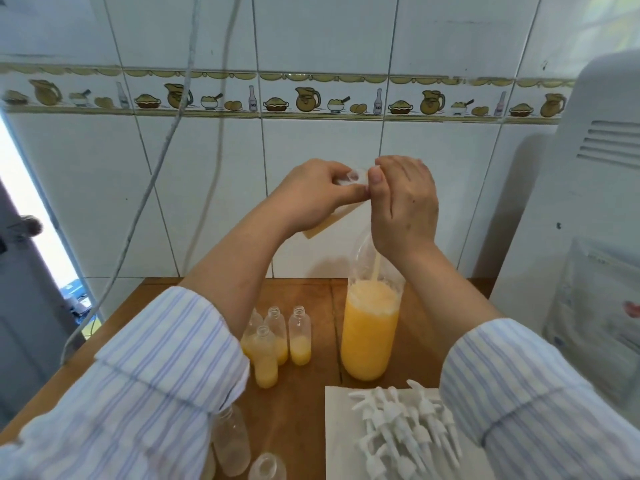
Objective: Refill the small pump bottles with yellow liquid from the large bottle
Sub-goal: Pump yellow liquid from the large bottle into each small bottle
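A small clear plastic bottle (349,188) with a yellowish remainder is held tilted above the table, gripped by the left hand (313,192) and pinched at its neck by the right hand (403,202). Directly below, at six o'clock from the hands, a thin yellow stream is seen falling into the large clear bottle of yellow liquid (370,327); emptying into it is judged the step in hand. Next, a steady tilt will be needed. At nine o'clock from the large bottle, four part-filled small bottles (277,341) are counted; the white pump heads (401,427) at six o'clock cannot be counted.
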